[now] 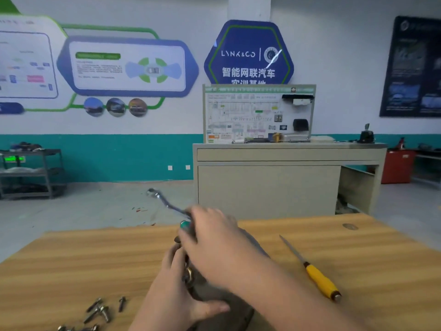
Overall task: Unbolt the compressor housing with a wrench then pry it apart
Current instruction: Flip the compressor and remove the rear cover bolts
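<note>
The grey compressor housing (214, 292) lies on the wooden workbench (71, 259), mostly hidden under both hands. My left hand (176, 297) grips its near side, thumb lying across the top. My right hand (214, 237) grips the handle of a chrome ratchet wrench (164, 201), whose head sticks up to the far left over the bench's far edge. A teal end of the tool shows under my fingers. Several removed bolts (100, 310) lie loose at the near left.
A yellow-handled screwdriver (317, 275) lies on the bench to the right of the housing, blade pointing away. Beyond the bench stands a beige cabinet (267, 187) with a wiring display board. A metal shelf cart (31, 173) stands at far left.
</note>
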The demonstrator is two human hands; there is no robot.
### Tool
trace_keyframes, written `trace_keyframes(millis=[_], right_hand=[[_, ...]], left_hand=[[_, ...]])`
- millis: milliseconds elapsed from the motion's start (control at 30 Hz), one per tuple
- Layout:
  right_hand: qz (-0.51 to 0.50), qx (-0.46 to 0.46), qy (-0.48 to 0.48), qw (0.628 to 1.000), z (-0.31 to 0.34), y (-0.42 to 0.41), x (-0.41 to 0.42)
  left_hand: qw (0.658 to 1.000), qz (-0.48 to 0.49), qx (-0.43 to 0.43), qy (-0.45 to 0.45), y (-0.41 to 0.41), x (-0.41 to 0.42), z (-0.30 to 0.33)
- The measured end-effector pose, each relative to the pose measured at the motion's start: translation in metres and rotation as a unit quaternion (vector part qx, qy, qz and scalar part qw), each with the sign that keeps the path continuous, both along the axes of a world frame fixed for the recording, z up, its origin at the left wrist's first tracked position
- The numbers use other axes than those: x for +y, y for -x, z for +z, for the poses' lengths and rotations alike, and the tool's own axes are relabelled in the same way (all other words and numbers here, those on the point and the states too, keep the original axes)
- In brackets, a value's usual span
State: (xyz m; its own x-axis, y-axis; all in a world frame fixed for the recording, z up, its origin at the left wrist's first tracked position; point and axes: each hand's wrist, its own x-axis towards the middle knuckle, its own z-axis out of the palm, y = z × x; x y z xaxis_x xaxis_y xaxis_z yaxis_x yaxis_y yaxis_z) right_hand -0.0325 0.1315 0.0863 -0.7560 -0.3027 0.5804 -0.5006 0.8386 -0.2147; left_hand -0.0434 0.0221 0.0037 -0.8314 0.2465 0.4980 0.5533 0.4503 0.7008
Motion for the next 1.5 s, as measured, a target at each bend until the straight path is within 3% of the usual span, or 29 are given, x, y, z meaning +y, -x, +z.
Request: trace_keyframes(millis=[33, 100, 167, 233, 300, 333, 367, 433, 500, 600, 667, 733, 800, 867, 900, 967, 1033, 1100, 1167, 1267, 1333, 1433, 1500], right_hand=[[0.045, 0.049, -0.016, 0.998, -0.009, -0.023, -0.004], [0.073, 0.139, -0.045, 0.987, -0.030, -0.052, 0.012], [0.104, 0.210, 0.112, 0.966, -0.055, -0.063, 0.046], [0.102, 0.167, 0.353, 0.915, -0.070, -0.063, 0.078], [0.069, 0.068, 0.579, 0.810, -0.078, -0.050, 0.106], [0.038, 0.021, 0.645, 0.763, -0.079, -0.039, 0.119], [-0.004, -0.045, 0.669, 0.742, -0.073, -0.026, 0.124], [-0.077, -0.186, 0.632, 0.748, -0.053, 0.002, 0.120], [-0.113, -0.249, 0.537, 0.798, -0.026, 0.030, 0.105], [-0.114, -0.221, 0.321, 0.914, 0.013, 0.038, 0.059], [-0.047, -0.198, 0.201, 0.958, 0.015, 0.020, 0.027], [-0.001, -0.083, 0.104, 0.991, -0.001, -0.008, 0.007], [0.043, 0.077, 0.072, 0.994, -0.021, -0.034, 0.009], [0.072, 0.175, 0.137, 0.972, -0.044, -0.048, 0.037], [0.083, 0.179, 0.199, 0.960, -0.053, -0.052, 0.055], [0.065, 0.089, 0.388, 0.915, -0.065, -0.056, 0.083], [0.020, -0.041, 0.578, 0.815, -0.073, -0.041, 0.102], [-0.057, -0.175, 0.613, 0.768, -0.064, -0.013, 0.108], [-0.118, -0.220, 0.549, 0.798, -0.039, 0.014, 0.101], [-0.143, -0.179, 0.353, 0.907, 0.003, 0.030, 0.063], [-0.109, -0.168, 0.214, 0.956, 0.014, 0.019, 0.028], [-0.066, -0.006, 0.075, 0.995, -0.003, -0.022, 0.000], [-0.015, 0.132, 0.098, 0.986, -0.020, -0.048, 0.016]], left_hand=[[0.999, -0.010, -0.004, -0.031, 0.002, 0.002, -0.001], [1.000, -0.008, -0.004, -0.008, 0.005, 0.002, -0.001], [1.000, 0.009, 0.000, 0.012, 0.006, -0.008, -0.004], [1.000, 0.003, -0.011, 0.006, 0.006, -0.018, -0.002], [1.000, 0.002, -0.021, 0.006, 0.007, -0.021, -0.003], [1.000, -0.006, -0.027, 0.011, 0.005, -0.021, -0.002], [0.999, -0.013, -0.030, 0.007, 0.005, -0.022, -0.003], [1.000, -0.006, -0.023, -0.003, 0.006, -0.025, -0.003], [1.000, 0.010, -0.027, 0.011, 0.004, -0.025, -0.002], [0.999, 0.011, -0.040, 0.035, 0.002, -0.024, 0.003], [0.999, -0.020, -0.041, 0.030, 0.000, -0.022, 0.005], [0.997, -0.057, -0.044, 0.033, -0.002, -0.022, 0.001], [0.998, -0.051, -0.032, 0.017, -0.003, -0.019, -0.003], [1.000, -0.026, -0.010, -0.006, 0.002, -0.018, -0.004], [1.000, -0.021, 0.000, 0.003, 0.002, -0.019, -0.005], [0.999, -0.036, -0.013, 0.026, 0.001, -0.025, -0.005], [0.999, -0.033, -0.007, 0.020, -0.001, -0.025, -0.003], [0.999, -0.036, -0.003, 0.022, 0.000, -0.025, -0.005], [0.999, -0.028, -0.001, 0.025, 0.000, -0.024, -0.005], [0.999, -0.018, -0.009, 0.028, -0.002, -0.022, -0.005], [0.999, -0.016, -0.004, 0.032, -0.002, -0.021, -0.004], [0.997, -0.023, 0.015, 0.068, 0.001, -0.018, -0.002], [0.994, -0.022, 0.038, 0.102, 0.003, -0.018, -0.003]])
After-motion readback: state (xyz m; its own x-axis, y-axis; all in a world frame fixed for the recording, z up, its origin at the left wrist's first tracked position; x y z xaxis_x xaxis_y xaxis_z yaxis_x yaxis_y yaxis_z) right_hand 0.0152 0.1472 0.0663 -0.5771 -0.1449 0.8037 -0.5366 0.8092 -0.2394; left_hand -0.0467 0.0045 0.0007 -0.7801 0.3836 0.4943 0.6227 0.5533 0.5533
